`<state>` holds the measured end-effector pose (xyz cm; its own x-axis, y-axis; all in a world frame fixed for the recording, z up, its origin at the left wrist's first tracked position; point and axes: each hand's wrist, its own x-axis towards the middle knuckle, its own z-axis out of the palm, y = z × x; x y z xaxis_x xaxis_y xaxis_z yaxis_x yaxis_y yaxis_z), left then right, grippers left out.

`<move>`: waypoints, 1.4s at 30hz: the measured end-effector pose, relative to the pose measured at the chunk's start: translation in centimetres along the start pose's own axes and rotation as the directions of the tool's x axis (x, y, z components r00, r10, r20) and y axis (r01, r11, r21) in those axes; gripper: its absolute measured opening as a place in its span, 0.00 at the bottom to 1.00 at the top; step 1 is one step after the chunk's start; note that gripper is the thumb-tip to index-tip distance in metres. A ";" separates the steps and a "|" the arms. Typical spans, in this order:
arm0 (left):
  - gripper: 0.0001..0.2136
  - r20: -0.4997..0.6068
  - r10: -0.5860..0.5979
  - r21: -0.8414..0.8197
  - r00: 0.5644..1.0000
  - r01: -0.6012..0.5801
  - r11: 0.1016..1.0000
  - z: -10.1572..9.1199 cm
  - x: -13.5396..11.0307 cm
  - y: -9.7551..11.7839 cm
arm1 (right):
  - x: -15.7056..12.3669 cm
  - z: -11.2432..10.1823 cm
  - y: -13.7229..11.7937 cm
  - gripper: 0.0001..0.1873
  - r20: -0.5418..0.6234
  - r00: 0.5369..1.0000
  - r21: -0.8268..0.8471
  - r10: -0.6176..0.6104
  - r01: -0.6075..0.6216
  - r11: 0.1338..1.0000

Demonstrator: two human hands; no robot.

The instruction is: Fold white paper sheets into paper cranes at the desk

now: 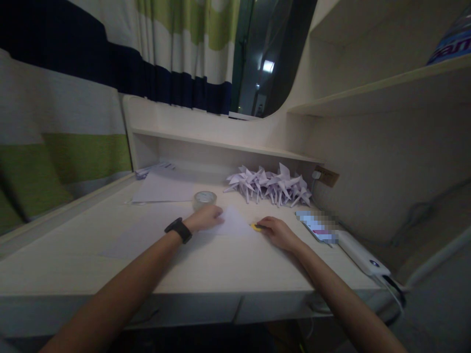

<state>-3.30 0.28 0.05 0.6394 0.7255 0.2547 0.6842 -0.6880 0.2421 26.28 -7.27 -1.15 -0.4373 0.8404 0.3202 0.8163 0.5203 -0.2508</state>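
Observation:
My left hand (206, 217), with a black watch on its wrist, rests at the left edge of a small piece of white paper (233, 223). Its fingers are curled, with thumb and forefinger closed at the paper. My right hand (277, 232) grips a yellow and black utility knife (256, 227), whose tip points left at the paper's right corner. Just behind my left hand sits a roll of clear tape (204, 197). Another white sheet (136, 235) lies flat on the desk to the left, partly behind my left forearm.
Folded paper pinwheels (272, 184) are heaped at the back. A stack of white paper (164, 185) lies back left. To the right are a phone (312, 224) and a white power bank (362, 252) with a cable. Shelves (379, 88) rise on the right.

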 end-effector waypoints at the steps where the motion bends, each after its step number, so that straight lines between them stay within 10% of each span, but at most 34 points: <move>1: 0.11 0.005 -0.003 0.003 1.000 0.003 1.000 -0.1 0.0 0.1 | 0.0 -0.1 -0.2 0.18 0.001 1.000 0.003 0.004 -0.004 1.000; 30: 0.06 0.002 -0.076 -0.052 0.997 0.076 0.996 -0.6 -0.8 0.9 | -2.4 -2.9 -1.0 0.21 0.134 0.990 0.106 -0.034 0.020 0.994; 42: 0.10 0.157 0.120 -0.569 0.980 -0.010 0.823 -1.5 -0.9 0.6 | -2.6 -4.4 1.2 0.18 -0.065 0.995 -0.083 0.073 -0.078 0.993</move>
<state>-3.93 -0.82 1.36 0.7643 0.6313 0.1313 0.3571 -0.5840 0.7290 30.06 -9.51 1.79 -0.3514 0.8645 0.3594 0.8765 0.4387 -0.1982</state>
